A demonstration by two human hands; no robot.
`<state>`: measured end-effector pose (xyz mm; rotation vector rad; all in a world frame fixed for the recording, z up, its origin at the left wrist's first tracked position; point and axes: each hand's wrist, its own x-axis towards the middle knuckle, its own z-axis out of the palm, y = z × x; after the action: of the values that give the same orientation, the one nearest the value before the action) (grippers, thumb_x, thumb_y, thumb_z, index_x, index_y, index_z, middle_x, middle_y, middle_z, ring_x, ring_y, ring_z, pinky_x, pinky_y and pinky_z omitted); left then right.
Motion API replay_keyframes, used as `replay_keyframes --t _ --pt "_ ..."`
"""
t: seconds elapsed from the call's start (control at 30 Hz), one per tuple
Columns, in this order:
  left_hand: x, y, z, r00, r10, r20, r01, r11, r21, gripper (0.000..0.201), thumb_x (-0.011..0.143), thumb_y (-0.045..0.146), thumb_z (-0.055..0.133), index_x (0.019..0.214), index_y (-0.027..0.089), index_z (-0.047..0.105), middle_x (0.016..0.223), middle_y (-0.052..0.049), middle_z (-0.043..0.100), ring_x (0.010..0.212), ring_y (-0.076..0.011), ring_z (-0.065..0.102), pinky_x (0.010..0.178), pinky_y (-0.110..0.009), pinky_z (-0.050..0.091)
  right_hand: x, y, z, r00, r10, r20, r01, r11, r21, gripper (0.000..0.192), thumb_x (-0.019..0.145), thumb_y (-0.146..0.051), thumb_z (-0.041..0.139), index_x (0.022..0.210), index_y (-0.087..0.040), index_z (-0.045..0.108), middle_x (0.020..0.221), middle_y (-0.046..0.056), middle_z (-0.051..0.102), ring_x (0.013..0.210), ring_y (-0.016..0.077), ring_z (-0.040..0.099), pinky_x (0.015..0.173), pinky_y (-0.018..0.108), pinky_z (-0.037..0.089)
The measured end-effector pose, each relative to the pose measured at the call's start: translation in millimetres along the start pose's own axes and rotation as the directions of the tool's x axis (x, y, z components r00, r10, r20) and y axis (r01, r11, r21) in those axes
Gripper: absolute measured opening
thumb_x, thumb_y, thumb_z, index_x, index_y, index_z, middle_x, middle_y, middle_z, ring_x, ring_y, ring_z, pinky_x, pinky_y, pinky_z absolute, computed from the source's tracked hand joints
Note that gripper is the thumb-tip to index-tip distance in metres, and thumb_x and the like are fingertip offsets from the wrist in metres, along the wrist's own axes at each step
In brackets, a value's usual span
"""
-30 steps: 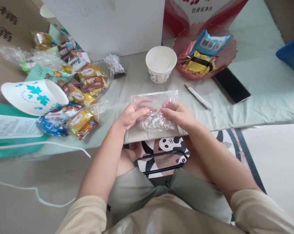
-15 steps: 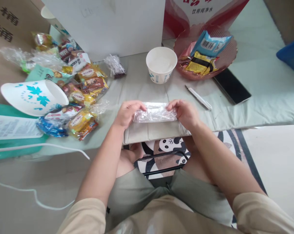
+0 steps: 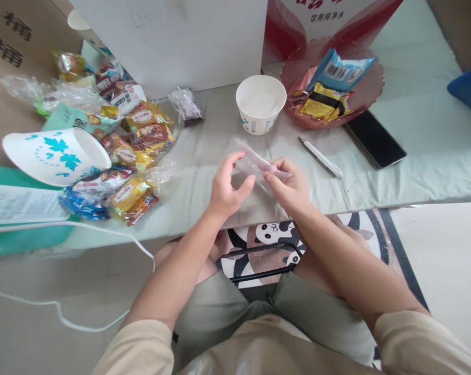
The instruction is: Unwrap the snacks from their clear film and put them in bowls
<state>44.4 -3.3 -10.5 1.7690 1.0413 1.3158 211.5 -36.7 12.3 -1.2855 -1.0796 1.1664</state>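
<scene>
My right hand [image 3: 288,185] is closed on one end of a clear plastic bag [image 3: 254,161], pinching it between thumb and fingers. The bag slants up and to the left, folded narrow and seen nearly edge-on. My left hand [image 3: 229,187] is beside it with thumb and fingers spread apart; a fingertip is close to the bag, and I cannot tell whether it touches. Just beyond the hands stands a white paper bowl [image 3: 261,117], upright. A white pen [image 3: 321,157] lies to the right of my right hand.
Several wrapped snacks [image 3: 145,135] are heaped at the left beside a tipped paper bowl [image 3: 55,156]. A small dark packet [image 3: 188,109] lies before a white box [image 3: 196,47]. At the right, a pink bowl [image 3: 370,94] holds snack packets, near a black phone [image 3: 376,138].
The clear bag was stretched level between both hands; now it slants from my right hand. My left hand has moved right and its fingers have opened.
</scene>
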Motion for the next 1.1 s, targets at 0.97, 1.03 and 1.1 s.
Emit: replay_keyframes --t 0.97,1.03,1.1 --pt "33 4 -21.1 0.813 -0.571 0.117 0.520 0.620 -0.588 0.017 0.070 0.034 0.068 0.071 0.020 0.060 0.061 0.003 0.055 0.059 -0.0092 0.053 0.061 -0.024 0.044 188 -99 18 0.983 -0.056 0.176 0.184 0.341 -0.922 0.023 0.073 -0.011 0.069 0.059 -0.017 0.051 0.074 0.003 0.061 0.093 0.0194 0.066 0.093 0.040 0.048" --pt "35 3 -22.2 0.816 -0.568 0.103 0.519 0.643 -0.564 0.017 0.069 0.034 0.069 0.070 0.020 0.060 0.060 0.004 0.054 0.058 -0.0090 0.051 0.061 -0.024 0.043 213 -81 27 0.978 0.095 0.187 0.129 0.430 -0.893 0.030 0.057 -0.004 0.079 0.051 -0.016 0.052 0.059 0.001 0.057 0.080 0.0227 0.068 0.087 0.044 0.052" --pt "37 2 -24.1 0.815 -0.571 0.100 0.524 0.651 -0.549 0.016 0.069 0.033 0.069 0.069 0.020 0.059 0.059 0.004 0.054 0.057 -0.0086 0.049 0.060 -0.024 0.041 226 -64 31 0.976 0.058 0.211 0.145 0.545 -0.826 0.036 0.048 -0.001 0.084 0.047 -0.016 0.051 0.051 -0.002 0.053 0.069 0.0219 0.067 0.079 0.045 0.055"
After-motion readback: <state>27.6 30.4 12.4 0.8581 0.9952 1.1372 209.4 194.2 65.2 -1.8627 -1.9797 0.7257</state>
